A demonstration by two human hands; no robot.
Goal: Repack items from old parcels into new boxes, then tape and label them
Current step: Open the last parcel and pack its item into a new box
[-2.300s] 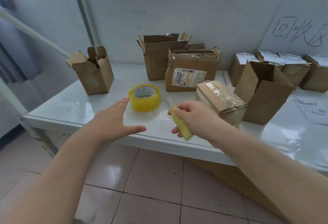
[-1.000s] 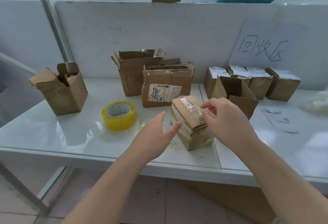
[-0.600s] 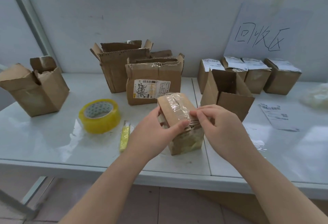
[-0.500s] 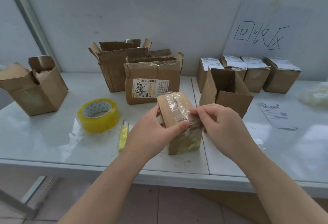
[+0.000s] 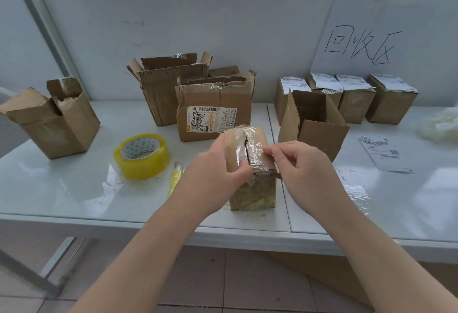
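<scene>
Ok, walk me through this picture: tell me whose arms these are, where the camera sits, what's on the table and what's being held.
No machine here: these are a person's two bare arms, filmed by one camera worn on their head, looking forward and down. The left hand grips a small taped parcel standing on the white table, while the right hand pinches at the clear tape across its top, where a slit shows. To the left lie a yellow tape roll and a slim yellow tool, likely a cutter. Behind stand torn-open old boxes, an open box and a row of labelled boxes. A loose shipping label lies on the right.
</scene>
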